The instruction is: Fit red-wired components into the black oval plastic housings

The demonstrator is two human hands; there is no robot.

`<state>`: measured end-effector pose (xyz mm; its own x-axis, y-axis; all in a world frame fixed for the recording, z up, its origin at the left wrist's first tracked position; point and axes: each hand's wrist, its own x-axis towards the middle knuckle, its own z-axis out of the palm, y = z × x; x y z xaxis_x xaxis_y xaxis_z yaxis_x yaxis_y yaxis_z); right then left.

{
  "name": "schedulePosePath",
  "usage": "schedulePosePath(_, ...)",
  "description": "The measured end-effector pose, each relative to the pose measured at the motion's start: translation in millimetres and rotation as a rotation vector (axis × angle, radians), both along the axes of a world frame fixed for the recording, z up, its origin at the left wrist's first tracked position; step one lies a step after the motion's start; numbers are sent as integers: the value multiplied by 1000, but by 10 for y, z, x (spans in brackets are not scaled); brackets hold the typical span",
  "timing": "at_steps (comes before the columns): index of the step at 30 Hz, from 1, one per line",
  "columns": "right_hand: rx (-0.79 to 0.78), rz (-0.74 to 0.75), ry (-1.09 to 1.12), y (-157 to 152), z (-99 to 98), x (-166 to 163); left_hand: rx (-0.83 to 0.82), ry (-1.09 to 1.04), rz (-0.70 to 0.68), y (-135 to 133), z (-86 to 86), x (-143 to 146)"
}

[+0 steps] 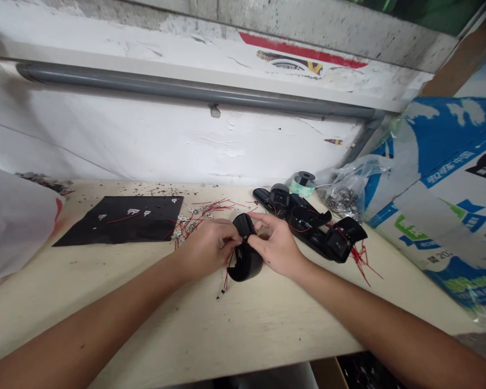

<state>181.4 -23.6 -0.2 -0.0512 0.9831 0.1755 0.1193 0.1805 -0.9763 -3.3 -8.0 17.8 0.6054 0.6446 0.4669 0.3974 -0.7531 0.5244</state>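
A glossy black curved plastic housing (246, 266) rests at the middle of the table, between my hands. My right hand (277, 243) grips its upper part from the right, thumb and fingers closed on it. From the left, my left hand (213, 243) pinches at the housing's middle; whatever sits between those fingertips is too small to make out. Thin red and black wires (227, 275) hang out of the housing on its left side, reaching the tabletop. Beyond my left hand lies a heap of small metal terminals with red wires (190, 219).
Several similar black housings (308, 221) lie at the right, with red wires (362, 265) beside them. Behind are a roll of tape (302, 183) and a plastic bag of metal parts (344, 197). A black mat (119, 221) lies left; a blue-white box (449, 205) stands right.
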Motion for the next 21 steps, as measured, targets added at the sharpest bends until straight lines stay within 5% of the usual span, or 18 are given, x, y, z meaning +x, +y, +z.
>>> schedulePosePath(6, 59, -14, -17, 18, -50, -16, -91, -79, 58, 18, -62, -9)
schedulePosePath(14, -3, 84, 181, 91, -10, 72, -486, -612, 242, 81, -58, -17)
schedulePosePath(18, -48, 100, 313, 126, -58, 84, -956, -741, 27, 122, -71, 0)
schedulePosePath(21, -68, 91, 360, 118, -51, 58, -1140, -793, -72, 136, -98, -4)
